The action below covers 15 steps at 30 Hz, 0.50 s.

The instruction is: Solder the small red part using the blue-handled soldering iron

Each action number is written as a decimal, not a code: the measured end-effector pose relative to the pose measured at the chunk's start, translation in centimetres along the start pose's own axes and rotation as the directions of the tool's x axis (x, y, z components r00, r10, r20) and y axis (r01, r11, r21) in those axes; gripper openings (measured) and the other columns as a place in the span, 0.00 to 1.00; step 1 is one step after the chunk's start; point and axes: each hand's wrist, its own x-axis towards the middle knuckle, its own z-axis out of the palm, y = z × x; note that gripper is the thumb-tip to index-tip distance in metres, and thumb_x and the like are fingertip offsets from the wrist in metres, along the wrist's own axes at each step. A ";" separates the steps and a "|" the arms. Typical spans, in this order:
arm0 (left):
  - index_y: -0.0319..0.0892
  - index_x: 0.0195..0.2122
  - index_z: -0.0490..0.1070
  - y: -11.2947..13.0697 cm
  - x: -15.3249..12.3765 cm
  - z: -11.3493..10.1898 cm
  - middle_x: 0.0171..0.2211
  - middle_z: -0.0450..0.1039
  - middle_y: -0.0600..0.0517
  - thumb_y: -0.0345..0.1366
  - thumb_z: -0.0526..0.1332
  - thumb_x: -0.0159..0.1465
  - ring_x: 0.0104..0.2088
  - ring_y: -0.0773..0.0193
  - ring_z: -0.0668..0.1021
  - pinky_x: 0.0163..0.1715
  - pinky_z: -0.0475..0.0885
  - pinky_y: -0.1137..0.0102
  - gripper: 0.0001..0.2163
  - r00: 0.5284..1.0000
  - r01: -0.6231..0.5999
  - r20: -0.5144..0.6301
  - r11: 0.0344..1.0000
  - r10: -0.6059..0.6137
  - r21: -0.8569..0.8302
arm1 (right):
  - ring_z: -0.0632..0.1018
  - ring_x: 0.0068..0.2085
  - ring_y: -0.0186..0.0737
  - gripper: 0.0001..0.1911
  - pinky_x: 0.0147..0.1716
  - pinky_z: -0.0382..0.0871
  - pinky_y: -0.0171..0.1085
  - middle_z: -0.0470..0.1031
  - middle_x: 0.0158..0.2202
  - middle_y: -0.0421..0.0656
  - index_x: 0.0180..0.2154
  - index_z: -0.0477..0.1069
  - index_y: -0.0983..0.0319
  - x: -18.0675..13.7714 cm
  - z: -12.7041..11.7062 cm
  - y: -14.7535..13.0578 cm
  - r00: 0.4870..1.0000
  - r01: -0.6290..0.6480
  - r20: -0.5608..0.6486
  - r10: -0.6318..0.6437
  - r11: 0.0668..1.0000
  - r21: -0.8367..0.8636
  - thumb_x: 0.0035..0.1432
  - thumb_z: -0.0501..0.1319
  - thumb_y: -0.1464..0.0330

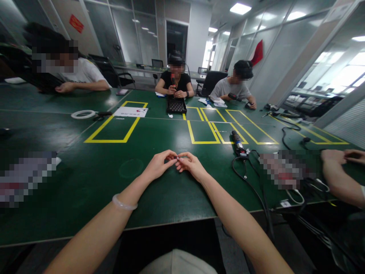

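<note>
Over the green table [171,190], my left hand [160,163] and my right hand [191,164] meet at the fingertips. Both are closed in a pinch, thumb against fingers. A tiny dark spot shows where the fingertips touch, too small to name. A pale bangle [124,203] circles my left wrist. To the right of my hands stands a dark cylindrical tool [236,140] with a black cable attached.
Yellow tape rectangles [203,143] mark the table. A white sheet [130,111], a white ring [83,114] and a black tray [176,106] lie farther back. Several people sit around the table; another person's forearm [340,177] rests at right, near cables.
</note>
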 end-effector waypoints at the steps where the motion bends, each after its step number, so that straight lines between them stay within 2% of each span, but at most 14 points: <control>1: 0.42 0.42 0.72 -0.1 0.0 0.0 0.36 0.77 0.51 0.41 0.59 0.64 0.36 0.62 0.78 0.39 0.72 0.69 0.10 1.000 0.012 -0.003 1.000 -0.012 -0.002 | 0.78 0.28 0.34 0.23 0.27 0.72 0.33 0.78 0.29 0.41 0.42 0.68 0.62 0.0 0.0 0.0 1.000 0.008 0.002 -0.008 1.000 -0.002 0.48 0.71 0.59; 6: 0.42 0.41 0.73 -0.4 0.0 -0.1 0.36 0.77 0.50 0.44 0.57 0.65 0.37 0.61 0.78 0.40 0.72 0.68 0.12 0.999 0.047 0.006 0.999 -0.047 0.018 | 0.79 0.27 0.35 0.21 0.27 0.73 0.33 0.79 0.28 0.42 0.38 0.68 0.63 0.0 0.2 0.1 1.000 0.007 0.009 -0.006 1.000 -0.025 0.47 0.71 0.59; 11: 0.42 0.49 0.70 -0.1 -0.1 -0.1 0.36 0.75 0.52 0.41 0.60 0.63 0.36 0.63 0.78 0.40 0.72 0.69 0.15 1.000 0.010 0.010 1.000 -0.010 -0.007 | 0.79 0.26 0.35 0.20 0.27 0.74 0.33 0.78 0.26 0.42 0.36 0.67 0.64 0.1 0.0 0.1 1.000 -0.027 -0.002 0.027 1.000 0.008 0.52 0.67 0.55; 15: 0.43 0.46 0.72 0.0 -0.1 -0.1 0.35 0.75 0.52 0.38 0.59 0.63 0.36 0.63 0.77 0.40 0.71 0.69 0.11 1.000 -0.005 0.029 0.999 0.004 0.033 | 0.79 0.25 0.35 0.21 0.27 0.74 0.33 0.79 0.26 0.43 0.35 0.67 0.64 0.0 -0.1 0.0 0.999 -0.044 0.018 0.044 0.999 0.009 0.53 0.66 0.53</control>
